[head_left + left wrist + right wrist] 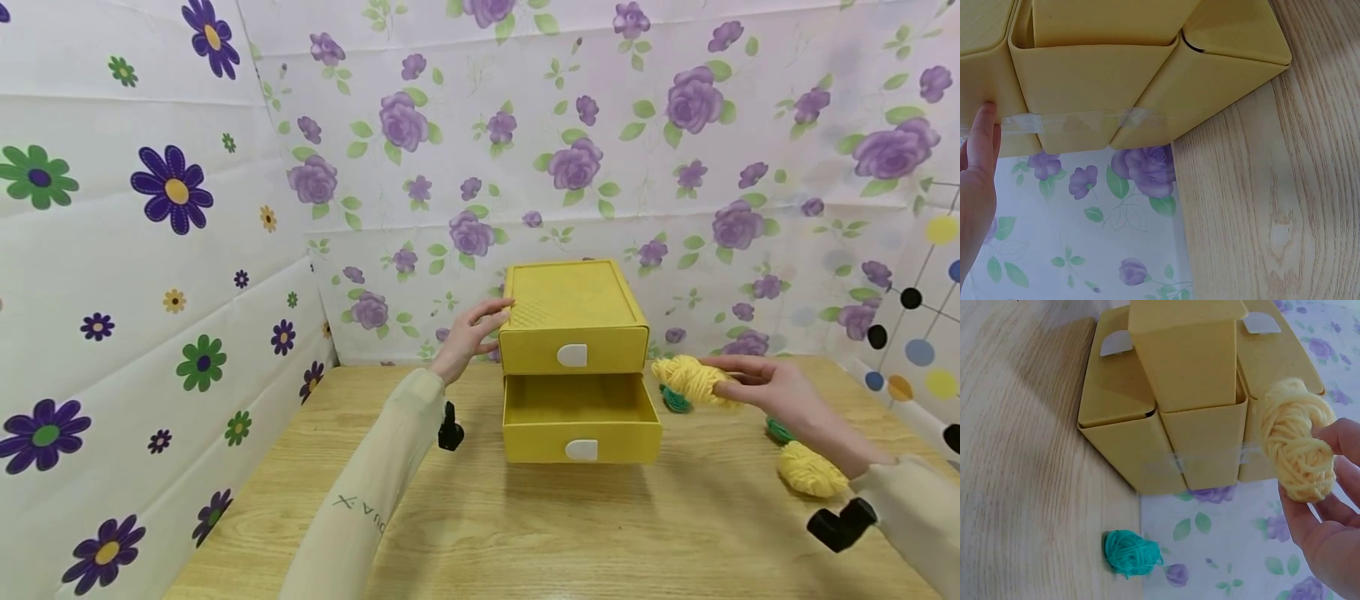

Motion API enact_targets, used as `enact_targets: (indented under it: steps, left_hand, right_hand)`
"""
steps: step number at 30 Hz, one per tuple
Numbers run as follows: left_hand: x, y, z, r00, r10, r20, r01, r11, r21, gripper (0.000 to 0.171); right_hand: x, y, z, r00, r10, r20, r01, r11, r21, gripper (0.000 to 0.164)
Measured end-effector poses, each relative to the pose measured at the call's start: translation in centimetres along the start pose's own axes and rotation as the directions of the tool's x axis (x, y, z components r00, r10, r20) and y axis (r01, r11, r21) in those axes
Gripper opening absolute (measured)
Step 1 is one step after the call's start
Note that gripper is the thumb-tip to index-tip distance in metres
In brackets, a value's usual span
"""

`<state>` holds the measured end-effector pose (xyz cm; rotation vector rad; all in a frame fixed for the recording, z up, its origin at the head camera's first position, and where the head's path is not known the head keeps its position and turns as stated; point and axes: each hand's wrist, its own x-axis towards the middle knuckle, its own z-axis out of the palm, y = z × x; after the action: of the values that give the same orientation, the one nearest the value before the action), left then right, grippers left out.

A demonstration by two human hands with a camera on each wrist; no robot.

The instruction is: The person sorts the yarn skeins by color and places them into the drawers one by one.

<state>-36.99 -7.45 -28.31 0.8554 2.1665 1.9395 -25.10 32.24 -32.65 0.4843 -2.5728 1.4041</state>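
A yellow drawer box [573, 296] with white tab handles stands at the table's back. Its middle drawer [582, 442] is pulled out, and the inside that shows holds nothing. My left hand [471, 337] rests on the box's left side near the top, fingertips touching it; a finger [985, 134] lies against the side wall in the left wrist view. My right hand [780, 396] pinches a bundle of yellow yarn [1297, 440] between thumb and fingers, in the air right of the box. Behind that bundle, a green yarn ball [1132, 553] lies on the table.
On the right of the wooden table [420, 533] lie another yellow yarn bundle [810, 469] and a green one [778, 430], partly hidden by my right arm. Flowered cloth [420, 275] hangs behind and along both sides. Clear tape [1079, 120] runs across the box's side.
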Motion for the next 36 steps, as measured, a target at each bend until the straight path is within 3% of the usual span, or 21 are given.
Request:
enact_targets:
  steps: [11, 14, 18, 27, 36]
  left_hand:
    - [-0.1, 0.1, 0.0, 1.0, 0.0, 0.017, 0.0, 1.0, 0.011, 0.043]
    - [-0.1, 0.1, -0.1, 1.0, 0.001, 0.013, -0.001, 1.0, 0.012, 0.042]
    - [-0.1, 0.1, -0.1, 1.0, 0.001, 0.01, -0.001, 1.0, 0.008, 0.042]
    - [-0.1, 0.1, -0.2, 1.0, 0.008, 0.001, -0.008, 1.0, 0.002, 0.044]
    - [-0.1, 0.2, -0.1, 1.0, 0.005, 0.01, -0.005, 1.0, 0.002, 0.043]
  right_hand:
    - [0.7, -1.9, 0.2, 0.993, -0.057, 0.105, 0.052, 0.997, 0.05, 0.042]
    - [1.1, -2.8, 0.6, 0.991, -0.05, 0.123, 0.048, 0.999, 0.017, 0.043]
    - [1.8, -3.7, 1.5, 0.987, -0.082, 0.137, 0.082, 0.997, 0.004, 0.041]
    - [3.6, -5.5, 3.7, 0.968, -0.132, 0.212, 0.112, 0.989, 0.099, 0.04]
    - [5.6, -7.3, 6.3, 0.948, -0.158, 0.275, 0.14, 0.987, 0.084, 0.035]
